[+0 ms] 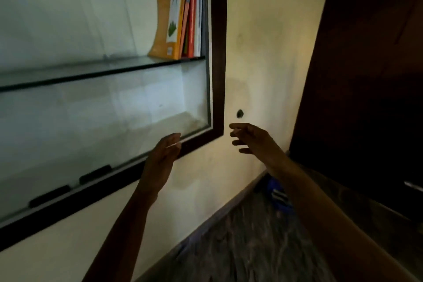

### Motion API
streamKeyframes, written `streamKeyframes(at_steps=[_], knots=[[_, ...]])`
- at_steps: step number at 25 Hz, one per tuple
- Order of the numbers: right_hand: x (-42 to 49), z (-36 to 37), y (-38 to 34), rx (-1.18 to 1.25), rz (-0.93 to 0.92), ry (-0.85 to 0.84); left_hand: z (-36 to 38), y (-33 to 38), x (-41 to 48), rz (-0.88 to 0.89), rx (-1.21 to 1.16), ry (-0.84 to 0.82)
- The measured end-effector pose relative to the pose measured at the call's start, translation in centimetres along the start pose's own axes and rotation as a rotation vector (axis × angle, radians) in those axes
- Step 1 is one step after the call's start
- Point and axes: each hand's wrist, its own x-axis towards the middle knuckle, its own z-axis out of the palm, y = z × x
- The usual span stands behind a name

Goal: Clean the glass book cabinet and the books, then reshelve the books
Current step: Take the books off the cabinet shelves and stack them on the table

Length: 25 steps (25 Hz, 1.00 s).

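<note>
The glass book cabinet hangs on the wall with a dark wooden frame and a glass front. Several books, orange, white and red, stand upright at the right end of the glass shelf; the space below that shelf holds nothing. My left hand is raised with straight fingers at the cabinet's bottom frame near its right corner, holding nothing. My right hand hovers beside the frame's lower right corner in front of the wall, fingers loosely spread and empty.
Two black handles sit on the lower glass edge. A dark spot marks the cream wall. A dark wooden door stands at right. A blue object lies on the patterned floor by the skirting.
</note>
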Motion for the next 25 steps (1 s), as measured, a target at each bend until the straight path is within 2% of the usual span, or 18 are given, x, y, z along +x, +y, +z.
streamKeyframes(at_steps=[4,9,11,14,15,19,23,25], knots=[[9.9,-1.8,-4.3,0.024,-0.139,-0.065,3.2,2.5,11.1,0.221,0.206,0.090],[20.8,-3.2,-8.5,0.100,-0.286,-0.111,4.7,5.6,24.9,0.537,0.342,0.404],[24.0,-3.2,-9.2,0.127,-0.316,-0.139,4.0,7.1,30.6,0.533,0.449,0.436],[28.4,-2.5,-9.9,0.211,-0.355,-0.197,3.0,7.9,35.9,0.314,0.570,0.389],[30.0,-2.0,-10.0,0.241,-0.365,-0.220,2.7,7.8,36.6,0.265,0.538,0.360],[34.3,1.2,-10.4,0.342,-0.389,-0.286,1.2,6.9,36.7,0.279,0.383,0.365],[34.1,5.7,-10.6,0.250,-0.614,-0.121,0.0,6.1,36.6,0.298,0.005,0.430],[34.2,7.8,-10.8,0.218,-0.655,-0.066,-0.1,6.1,36.5,0.300,-0.060,0.459]])
